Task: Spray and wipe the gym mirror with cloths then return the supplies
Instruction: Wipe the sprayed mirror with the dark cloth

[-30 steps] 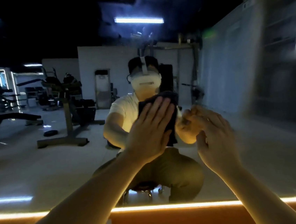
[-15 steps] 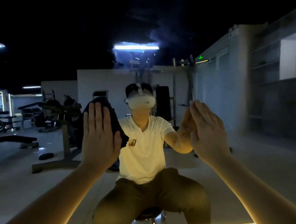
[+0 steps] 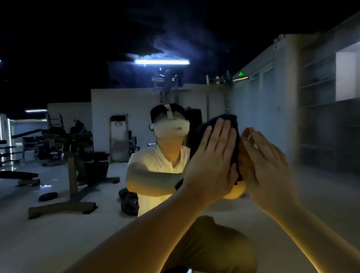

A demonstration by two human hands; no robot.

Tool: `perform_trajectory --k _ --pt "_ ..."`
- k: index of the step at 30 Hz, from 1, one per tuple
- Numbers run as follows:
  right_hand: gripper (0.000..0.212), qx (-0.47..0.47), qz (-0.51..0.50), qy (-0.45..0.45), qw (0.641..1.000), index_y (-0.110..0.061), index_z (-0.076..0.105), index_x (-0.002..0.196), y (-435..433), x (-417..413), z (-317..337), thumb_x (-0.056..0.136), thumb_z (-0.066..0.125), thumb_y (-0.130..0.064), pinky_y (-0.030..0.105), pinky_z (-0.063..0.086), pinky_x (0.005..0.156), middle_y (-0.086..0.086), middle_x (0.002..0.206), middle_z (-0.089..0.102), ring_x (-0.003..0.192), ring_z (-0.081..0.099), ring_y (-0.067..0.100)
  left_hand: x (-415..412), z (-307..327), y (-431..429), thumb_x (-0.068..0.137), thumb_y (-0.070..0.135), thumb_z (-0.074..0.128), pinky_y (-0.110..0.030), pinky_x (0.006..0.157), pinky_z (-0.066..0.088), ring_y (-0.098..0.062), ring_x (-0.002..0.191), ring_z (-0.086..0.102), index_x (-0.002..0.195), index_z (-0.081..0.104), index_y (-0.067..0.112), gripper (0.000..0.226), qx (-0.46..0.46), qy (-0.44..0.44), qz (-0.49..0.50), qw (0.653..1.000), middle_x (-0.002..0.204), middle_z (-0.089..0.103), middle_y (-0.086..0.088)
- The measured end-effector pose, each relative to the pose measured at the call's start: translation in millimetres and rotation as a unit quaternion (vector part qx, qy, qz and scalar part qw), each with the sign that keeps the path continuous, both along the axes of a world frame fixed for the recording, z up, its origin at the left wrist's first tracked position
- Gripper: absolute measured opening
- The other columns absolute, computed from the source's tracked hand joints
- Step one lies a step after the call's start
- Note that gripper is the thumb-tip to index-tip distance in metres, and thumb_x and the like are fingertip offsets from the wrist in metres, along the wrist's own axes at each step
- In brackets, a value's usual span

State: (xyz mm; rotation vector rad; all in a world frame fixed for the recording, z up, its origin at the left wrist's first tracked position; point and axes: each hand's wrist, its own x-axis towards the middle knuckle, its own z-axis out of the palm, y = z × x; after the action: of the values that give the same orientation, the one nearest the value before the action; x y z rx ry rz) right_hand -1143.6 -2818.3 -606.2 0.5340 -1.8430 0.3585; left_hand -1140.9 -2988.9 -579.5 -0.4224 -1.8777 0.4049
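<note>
Straight-fingered, left hand (image 3: 212, 161) presses dark cloth (image 3: 228, 119) on the mirror (image 3: 327, 198); right hand (image 3: 265, 165), flat too, perhaps touches it.

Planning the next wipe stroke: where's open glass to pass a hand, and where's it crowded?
Free: mirror glass right of the right hand, out to the reflected shelving; glass left of the left hand; the dark band above the cloth. Crowded: centre, where the left hand presses the cloth flat and the right hand lies flat close beside it.

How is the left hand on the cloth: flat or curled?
Flat: the left hand presses the dark cloth against the mirror with straight fingers.
</note>
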Motion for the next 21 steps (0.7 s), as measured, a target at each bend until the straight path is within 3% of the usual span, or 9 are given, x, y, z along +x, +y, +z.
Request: perform_trajectory --k 3,6,9,15,21 --pt "0.062 -0.003 0.005 0.009 1.0 -0.004 0.046 0.152 4.5 -0.9 7.4 0.097 0.031 -0.029 0.055 0.032 0.12 0.016 0.162 0.038 0.15 0.035 0.032 1.2 4.9 -16.1 0.106 0.042 0.03 -0.048 0.13 -0.005 -0.035 0.16 0.002 0.162 0.016 0.0 0.072 -0.036 0.006 -0.011 0.999 0.17 0.013 -0.024" --pt "0.062 -0.007 0.028 0.035 0.999 -0.001 0.05 0.148 -7.0 0.1 19.9 0.095 0.032 -0.028 0.053 0.029 0.119 0.019 0.159 0.042 0.147 0.038 0.035 8.4 14.8 -54.2 0.104 0.044 0.035 -0.047 0.13 -0.008 -0.032 0.16 -0.005 0.163 0.014 0.002 0.075 -0.032 0.018 0.011 0.999 0.171 0.006 -0.02" --pt "0.062 -0.001 0.024 0.057 0.998 -0.002 0.049 0.148 -18.9 -1.9 36.4 0.094 0.033 -0.027 0.05 0.025 0.12 0.019 0.16 0.04 0.148 0.035 0.034 24.8 35.1 -98.9 0.103 0.046 0.034 -0.051 0.13 0.003 -0.035 0.16 -0.001 0.163 0.011 0.004 0.077 0.003 0.042 0.045 0.998 0.171 0.009 -0.022" --pt "0.061 -0.023 0.015 0.055 0.998 -0.002 0.047 0.15 -35.6 -9.2 55.6 0.097 0.033 -0.03 0.054 0.024 0.124 0.018 0.162 0.036 0.152 0.029 0.033 63.9 58.9 -194.7 0.104 0.044 0.025 -0.059 0.128 0.012 -0.042 0.159 0.008 0.162 0.016 -0.005 0.076 0.156 0.091 0.132 0.975 0.169 0.014 -0.029" --pt "0.063 0.006 0.011 0.052 0.999 -0.003 0.045 0.152 -27.1 -11.5 54.0 0.098 0.03 -0.031 0.059 0.032 0.12 0.017 0.163 0.037 0.153 0.031 0.033 55.7 65.7 -167.6 0.102 0.036 0.027 -0.059 0.128 0.009 -0.045 0.157 0.012 0.159 0.018 -0.01 0.074 0.256 0.136 0.109 0.951 0.167 0.017 -0.032"
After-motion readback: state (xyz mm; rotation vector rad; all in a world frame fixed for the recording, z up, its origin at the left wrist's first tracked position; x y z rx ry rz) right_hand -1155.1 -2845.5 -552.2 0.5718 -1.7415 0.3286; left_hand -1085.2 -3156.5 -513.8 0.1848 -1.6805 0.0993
